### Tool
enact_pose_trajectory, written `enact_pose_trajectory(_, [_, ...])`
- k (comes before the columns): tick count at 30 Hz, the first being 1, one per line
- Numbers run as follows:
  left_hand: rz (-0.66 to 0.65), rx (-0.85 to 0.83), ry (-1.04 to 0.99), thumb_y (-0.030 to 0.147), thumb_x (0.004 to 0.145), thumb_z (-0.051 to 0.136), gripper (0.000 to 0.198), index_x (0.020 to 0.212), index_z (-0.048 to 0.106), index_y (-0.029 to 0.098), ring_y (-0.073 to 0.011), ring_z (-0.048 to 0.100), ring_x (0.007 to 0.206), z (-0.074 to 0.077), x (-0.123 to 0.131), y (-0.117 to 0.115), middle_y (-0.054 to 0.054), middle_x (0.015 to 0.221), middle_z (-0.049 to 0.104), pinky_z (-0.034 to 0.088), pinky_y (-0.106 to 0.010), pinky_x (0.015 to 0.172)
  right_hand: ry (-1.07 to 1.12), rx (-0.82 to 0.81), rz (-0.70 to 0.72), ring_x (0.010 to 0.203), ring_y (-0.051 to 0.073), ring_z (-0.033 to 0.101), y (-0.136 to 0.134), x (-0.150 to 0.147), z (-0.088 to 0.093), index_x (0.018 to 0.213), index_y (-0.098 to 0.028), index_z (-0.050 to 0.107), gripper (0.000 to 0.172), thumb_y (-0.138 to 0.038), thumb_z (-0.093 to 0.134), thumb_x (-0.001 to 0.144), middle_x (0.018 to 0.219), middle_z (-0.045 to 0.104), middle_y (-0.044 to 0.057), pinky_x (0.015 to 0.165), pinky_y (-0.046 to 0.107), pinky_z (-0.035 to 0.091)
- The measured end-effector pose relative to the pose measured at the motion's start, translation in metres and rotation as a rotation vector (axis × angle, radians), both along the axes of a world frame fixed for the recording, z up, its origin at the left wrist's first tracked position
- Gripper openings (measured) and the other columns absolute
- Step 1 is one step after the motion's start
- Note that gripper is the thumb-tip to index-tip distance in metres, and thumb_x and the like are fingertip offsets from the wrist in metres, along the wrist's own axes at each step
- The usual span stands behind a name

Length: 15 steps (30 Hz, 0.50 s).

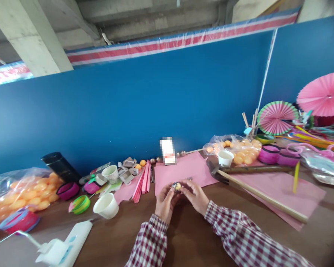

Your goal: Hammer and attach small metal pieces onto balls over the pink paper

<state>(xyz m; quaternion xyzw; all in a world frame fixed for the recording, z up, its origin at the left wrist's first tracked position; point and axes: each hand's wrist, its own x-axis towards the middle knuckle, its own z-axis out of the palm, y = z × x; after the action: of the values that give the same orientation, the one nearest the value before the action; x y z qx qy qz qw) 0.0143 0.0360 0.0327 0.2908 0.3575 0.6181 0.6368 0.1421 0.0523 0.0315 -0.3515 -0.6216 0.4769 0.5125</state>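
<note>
Above the near middle of the table, my left hand and my right hand meet at the fingertips. Between them they pinch a small round shiny ball, silvery with a yellowish patch; its exact kind is too small to tell. Fingers cover part of it. Just beyond my hands lies a sheet of pink paper. Folded pink paper strips lie left of that sheet. A few shiny balls sit along its far edge, beside a blurred-out upright object.
A hammer lies on pink paper at right. Bags of orange balls stand at both sides. White cups, a power strip and coloured tape rolls are at left. A blue partition closes the back; paper fans stand right.
</note>
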Motion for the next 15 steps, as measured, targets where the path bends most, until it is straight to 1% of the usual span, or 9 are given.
enact_pose_trajectory(3, [-0.018, 0.003, -0.006, 0.026, 0.06, 0.067, 0.039, 0.096, 0.056, 0.014, -0.0172, 0.059, 0.082, -0.004, 0.001, 0.001, -0.009, 0.095, 0.061, 0.048, -0.028, 0.07, -0.066, 0.036, 0.01, 0.079, 0.014, 0.056, 0.0, 0.001, 0.0, 0.103, -0.02, 0.052, 0.034, -0.029, 0.056, 0.07, 0.097, 0.059, 0.004, 0.068, 0.027, 0.048])
enact_pose_trajectory(5, [-0.035, 0.006, 0.005, 0.027, 0.059, 0.067, 0.041, 0.095, 0.056, 0.013, -0.0183, 0.059, 0.081, -0.006, 0.002, 0.002, -0.01, 0.093, 0.062, 0.048, -0.029, 0.07, -0.086, 0.053, 0.01, 0.076, 0.014, 0.056, 0.0, 0.001, 0.0, 0.106, -0.021, 0.051, 0.039, -0.028, 0.058, 0.069, 0.095, 0.059, 0.003, 0.066, 0.027, 0.048])
enact_pose_trajectory(8, [-0.046, 0.016, 0.018, 0.027, 0.058, 0.067, 0.04, 0.093, 0.056, 0.012, -0.0189, 0.059, 0.079, -0.007, 0.002, 0.001, -0.01, 0.091, 0.062, 0.048, -0.03, 0.069, -0.098, 0.067, 0.009, 0.076, 0.014, 0.055, 0.0, 0.001, -0.002, 0.108, -0.021, 0.051, 0.039, -0.029, 0.057, 0.07, 0.095, 0.059, 0.003, 0.066, 0.027, 0.048])
enact_pose_trajectory(12, [-0.074, 0.02, 0.038, 0.029, 0.06, 0.066, 0.039, 0.093, 0.056, 0.013, -0.0189, 0.06, 0.077, -0.003, 0.001, -0.002, -0.011, 0.093, 0.062, 0.047, -0.032, 0.068, -0.119, 0.083, 0.011, 0.079, 0.015, 0.055, 0.001, 0.003, 0.0, 0.107, -0.022, 0.053, 0.037, -0.029, 0.056, 0.07, 0.095, 0.06, 0.003, 0.068, 0.029, 0.048])
enact_pose_trajectory(15, [-0.076, 0.018, 0.04, 0.027, 0.061, 0.065, 0.033, 0.09, 0.057, 0.013, -0.0162, 0.059, 0.077, 0.004, 0.0, -0.005, -0.009, 0.091, 0.062, 0.046, -0.028, 0.07, -0.136, 0.095, 0.005, 0.079, 0.016, 0.055, 0.0, 0.003, 0.002, 0.106, -0.022, 0.053, 0.037, -0.03, 0.056, 0.07, 0.094, 0.06, 0.003, 0.069, 0.029, 0.048])
